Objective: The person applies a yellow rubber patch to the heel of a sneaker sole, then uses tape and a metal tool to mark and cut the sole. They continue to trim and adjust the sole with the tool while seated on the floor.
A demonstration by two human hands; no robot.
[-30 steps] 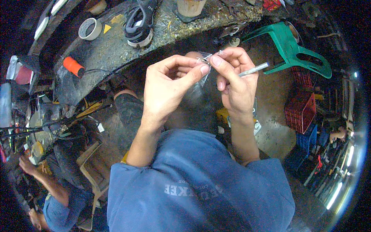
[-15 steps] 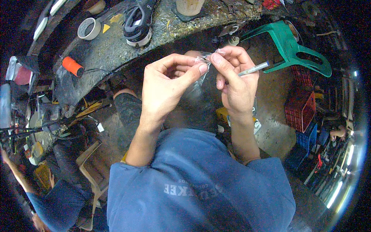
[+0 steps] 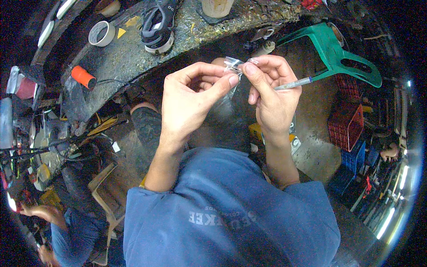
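In front of my chest, my left hand (image 3: 187,98) pinches a small piece of clear, crinkled plastic (image 3: 232,65) between thumb and forefinger. Close beside it, my right hand (image 3: 276,100) grips the plastic's other side, thumb against the bent forefinger. A slim silver pen (image 3: 293,83) with a bluish end is also held in my right hand, sticking out to the right. Part of the plastic hangs below the fingertips, and whether anything is inside it I cannot tell.
Ahead, a worn workbench (image 3: 120,58) carries a dark shoe (image 3: 156,33), a tape roll (image 3: 102,34), an orange spool (image 3: 83,77) and a stained tub (image 3: 216,8). Right stand a green plastic stool (image 3: 324,49), a red crate (image 3: 347,127) and a blue crate (image 3: 353,158). Another person (image 3: 75,238) sits lower left.
The plastic between my fingertips now stands up higher. My right hand has turned slightly, so the pen's outer end sits lower and farther right. The other person's arm has bent.
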